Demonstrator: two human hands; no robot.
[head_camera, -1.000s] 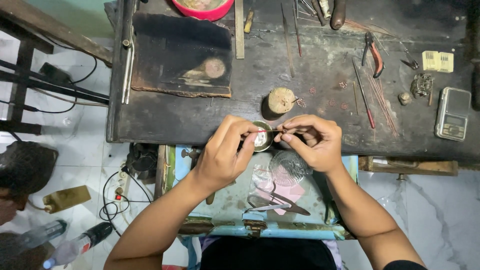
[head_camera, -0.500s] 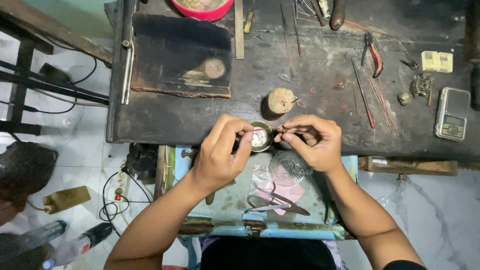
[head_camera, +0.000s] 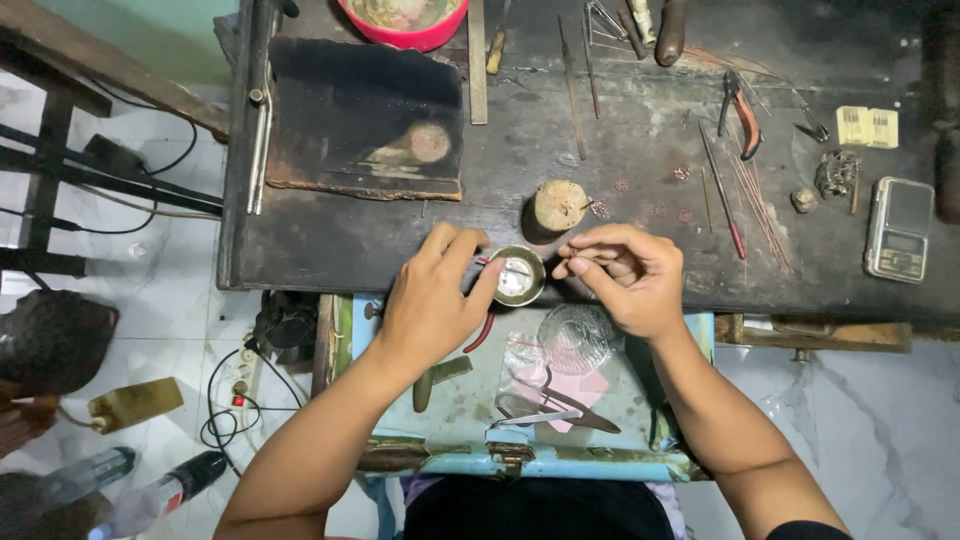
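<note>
left hand (head_camera: 432, 300) – fingers closed on rim of small round tin (head_camera: 519, 275), holding it at near edge of dark desk (head_camera: 340, 240) | right hand (head_camera: 625, 275) – fingers pinched together on something too small to tell, just right of tin | wooden stump (head_camera: 556, 208) stood just behind tin | scissors (head_camera: 550, 405) lay in open blue drawer (head_camera: 470, 400) below

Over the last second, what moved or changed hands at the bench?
The hands drew slightly apart: the right hand pulled its thin tool back off the small round metal dish, which now shows fully. The left hand kept its grip on the dish rim. The wooden stub, pliers and pocket scale stayed put.
</note>
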